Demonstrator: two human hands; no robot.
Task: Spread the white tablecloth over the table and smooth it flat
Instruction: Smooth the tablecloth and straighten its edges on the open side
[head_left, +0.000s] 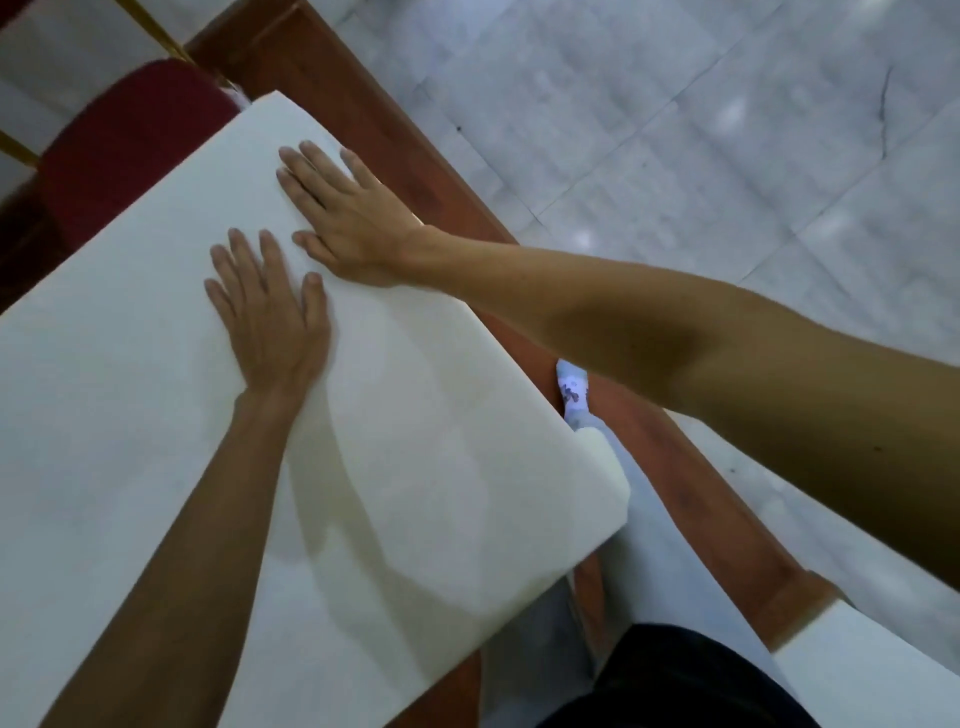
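The white tablecloth covers the table across the left and middle of the view, and it hangs over the near right corner. My left hand lies flat on the cloth, palm down, fingers apart. My right hand also lies flat just beyond it, close to the cloth's right edge, fingers spread. Neither hand grips the cloth. Along that edge a strip of brown wooden table shows.
A dark red chair with a gold frame stands at the far left of the table. A grey marble floor lies to the right. Below the table edge, my foot in a patterned sock shows. Another white-covered surface is at the lower right.
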